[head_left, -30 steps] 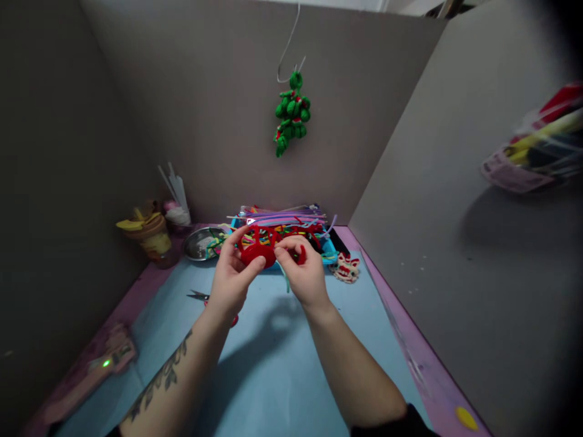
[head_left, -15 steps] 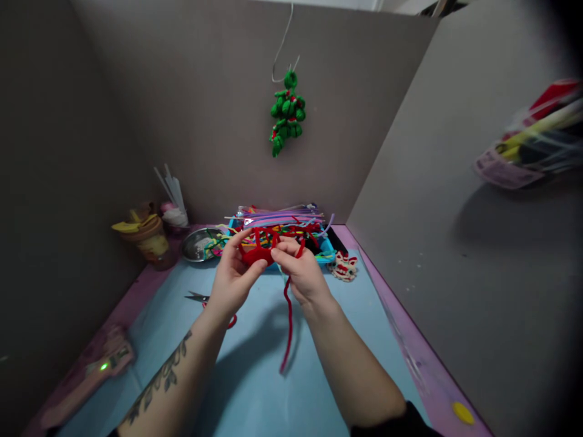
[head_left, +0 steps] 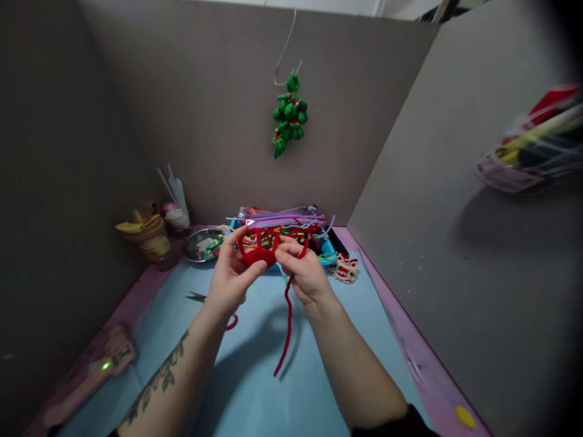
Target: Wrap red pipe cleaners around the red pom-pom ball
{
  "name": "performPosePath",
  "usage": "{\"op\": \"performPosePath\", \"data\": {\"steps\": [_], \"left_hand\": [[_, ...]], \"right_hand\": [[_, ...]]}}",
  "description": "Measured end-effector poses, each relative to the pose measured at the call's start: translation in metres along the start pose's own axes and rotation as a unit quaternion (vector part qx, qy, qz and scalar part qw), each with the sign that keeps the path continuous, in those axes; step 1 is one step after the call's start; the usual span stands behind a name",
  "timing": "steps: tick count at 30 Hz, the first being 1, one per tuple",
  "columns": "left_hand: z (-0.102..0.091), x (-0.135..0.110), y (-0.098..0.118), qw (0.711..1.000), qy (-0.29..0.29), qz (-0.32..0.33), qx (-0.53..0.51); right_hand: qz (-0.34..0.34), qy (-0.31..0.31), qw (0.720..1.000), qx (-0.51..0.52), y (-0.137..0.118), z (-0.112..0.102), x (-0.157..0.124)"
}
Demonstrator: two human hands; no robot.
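Observation:
A red pipe-cleaner piece (head_left: 260, 257), with a solid lower part and several upright loops above it, is held up between both hands over the mat. My left hand (head_left: 232, 273) pinches its left side, thumb across the front. At its right edge my right hand (head_left: 303, 267) grips it, fingers closed, together with a red pipe cleaner (head_left: 288, 321) whose long end dangles toward the mat. Below my left hand lie scissors (head_left: 231, 323) with red handles, partly hidden by the wrist.
Behind the hands stands a blue tray (head_left: 328, 247) full of colourful pipe cleaners. A metal dish (head_left: 194, 247) is left of it, a lion-like craft piece (head_left: 345, 268) right. A pink glue gun (head_left: 112, 358) lies front left. A green ornament (head_left: 290, 115) hangs on the back wall.
The dangling red end has swung slightly left. Both hands keep hold of the red piece, its loops now showing a little more openly. The whole view has shifted slightly.

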State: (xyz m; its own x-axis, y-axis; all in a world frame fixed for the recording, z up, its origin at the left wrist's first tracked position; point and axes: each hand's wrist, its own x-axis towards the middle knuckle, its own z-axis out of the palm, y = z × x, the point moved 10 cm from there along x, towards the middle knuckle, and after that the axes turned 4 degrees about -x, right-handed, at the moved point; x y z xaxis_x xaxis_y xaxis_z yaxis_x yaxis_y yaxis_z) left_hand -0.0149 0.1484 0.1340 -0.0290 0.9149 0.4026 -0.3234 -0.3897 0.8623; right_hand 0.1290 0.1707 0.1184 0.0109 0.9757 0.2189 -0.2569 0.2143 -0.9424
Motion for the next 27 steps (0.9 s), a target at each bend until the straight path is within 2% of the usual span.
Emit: {"op": "performPosePath", "data": {"steps": [2,5,7,10,13,20,23,27], "left_hand": [[-0.005,0.002,-0.005,0.999,0.009,-0.034,-0.021],[-0.010,0.002,-0.022,0.988,0.003,-0.135,-0.068],[-0.012,-0.001,-0.030,0.976,-0.002,-0.194,-0.102],[-0.010,-0.004,-0.035,0.962,-0.008,-0.240,-0.133],[-0.009,-0.004,-0.038,0.957,-0.003,-0.252,-0.143],[-0.017,-0.002,-0.043,0.958,0.040,-0.245,-0.142],[-0.021,0.001,-0.041,0.961,0.048,-0.235,-0.136],[-0.036,0.004,-0.037,0.971,0.097,-0.201,-0.083]], "right_hand": [[-0.039,0.028,0.998,-0.029,-0.007,-0.009,0.002],[-0.113,0.048,0.988,-0.089,-0.023,-0.020,0.002],[-0.148,0.023,0.979,-0.141,-0.031,-0.019,0.002],[-0.166,-0.047,0.961,-0.216,-0.032,-0.007,0.001],[-0.179,-0.079,0.946,-0.258,-0.032,0.002,-0.002],[-0.222,-0.065,0.927,-0.295,-0.037,0.004,-0.005],[-0.187,-0.029,0.946,-0.263,-0.028,-0.005,0.002],[-0.104,0.054,0.984,-0.132,-0.004,-0.022,0.013]]}}
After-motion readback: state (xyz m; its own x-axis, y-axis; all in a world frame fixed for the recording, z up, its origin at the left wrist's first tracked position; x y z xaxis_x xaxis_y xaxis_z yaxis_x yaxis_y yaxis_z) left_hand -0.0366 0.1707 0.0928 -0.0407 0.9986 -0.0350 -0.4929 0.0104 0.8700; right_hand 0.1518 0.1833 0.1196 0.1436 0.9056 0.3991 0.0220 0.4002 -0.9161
